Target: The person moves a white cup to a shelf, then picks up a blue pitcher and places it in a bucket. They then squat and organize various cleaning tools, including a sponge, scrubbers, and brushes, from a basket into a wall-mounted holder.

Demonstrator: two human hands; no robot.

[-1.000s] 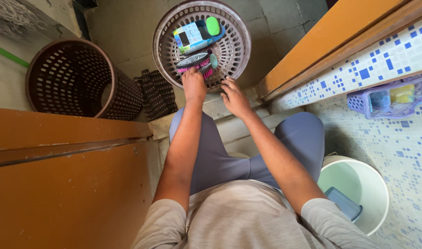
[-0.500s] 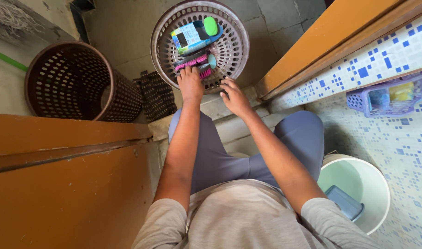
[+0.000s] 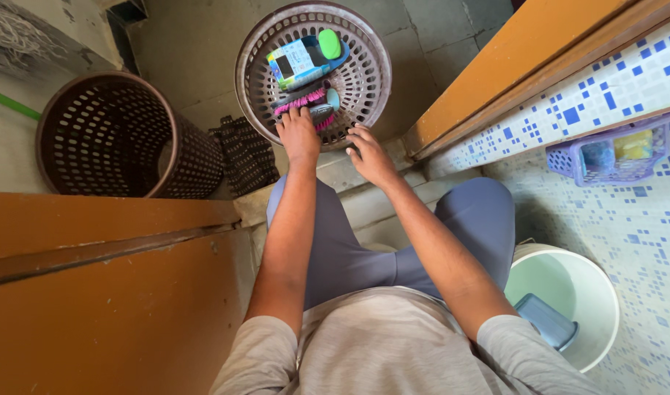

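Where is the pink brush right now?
The pink brush lies inside the round basket at the top of the head view, just below the blue pack, with the left hand touching its near edge.

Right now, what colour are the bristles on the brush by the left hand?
Pink, on the brush in the round basket; head view.

The person wears a light grey t-shirt (image 3: 393,344) with short sleeves that end above the elbows. The fabric looks slightly mottled. The trousers (image 3: 423,241) are a plain blue-grey colour, without pattern. Both forearms are bare. The left hand (image 3: 300,137) and the right hand (image 3: 369,156) carry no gloves, rings or watch.
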